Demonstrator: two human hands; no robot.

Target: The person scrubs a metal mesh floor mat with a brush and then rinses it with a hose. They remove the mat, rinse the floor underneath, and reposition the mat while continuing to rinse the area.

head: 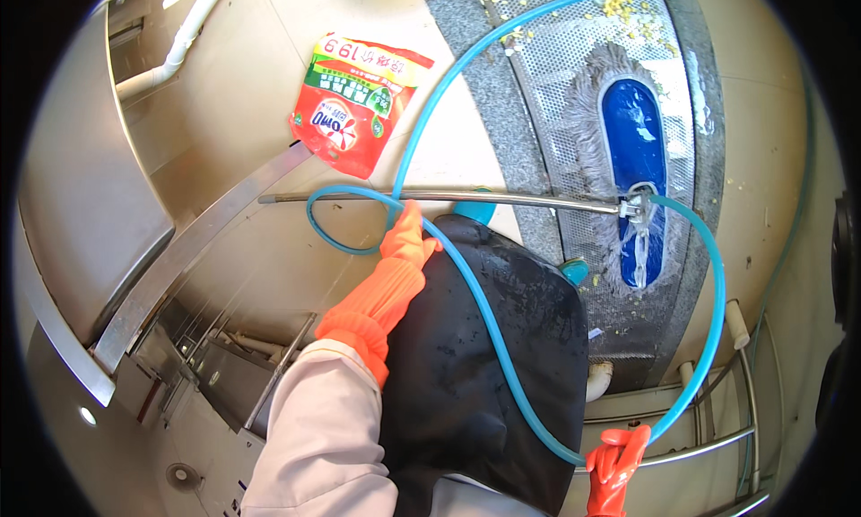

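Note:
My left hand (405, 238), in an orange rubber glove, grips a blue-green hose (494, 322) near the pole of a flat mop. My right hand (615, 460), gloved alike, holds another stretch of the hose at the lower right. From there the hose curves up to its end at the mop's joint, where water runs out over the blue mop plate (632, 130). The mop's grey fringe (585, 133) lies wet on a perforated metal drain grate (538, 80). Its metal pole (511, 198) stretches left across the floor, past the hose loop.
A red OMO detergent bag (363, 107) lies on the tiled floor at the upper left. Yellow scraps (622, 6) litter the grate. Steel equipment (87, 181) and a metal bar (202, 241) stand left; pipes (746, 382) are at lower right. A black apron (498, 382) covers my front.

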